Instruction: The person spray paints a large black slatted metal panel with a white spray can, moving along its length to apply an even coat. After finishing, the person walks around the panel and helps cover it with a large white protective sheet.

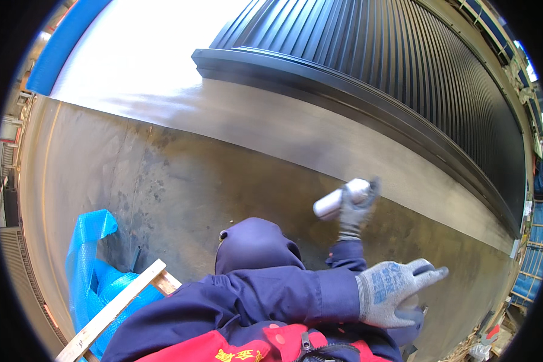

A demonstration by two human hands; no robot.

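My right hand (pixel 355 211), in a grey glove, is wrapped round a pale, silvery spray can (pixel 329 205) held tilted over the floor, near the edge of a pale sheet (pixel 247 114). That hand and the can are smeared by motion. My left arm crosses in front of me to the right. At its end my left hand (pixel 395 291), in a light grey printed glove, points right with fingers stretched and thumb apart, holding nothing. Beyond the can a large black ribbed panel (pixel 368 54) with a black edge rail (pixel 271 66) lies over the sheet.
Blue bubble wrap (pixel 81 253) lies bunched at the left, beside a wooden slat frame (pixel 111 311). A blue roll edge (pixel 66 45) borders the sheet at upper left. My bent knee (pixel 256 244) stands in front of me over the stained concrete floor (pixel 181 181).
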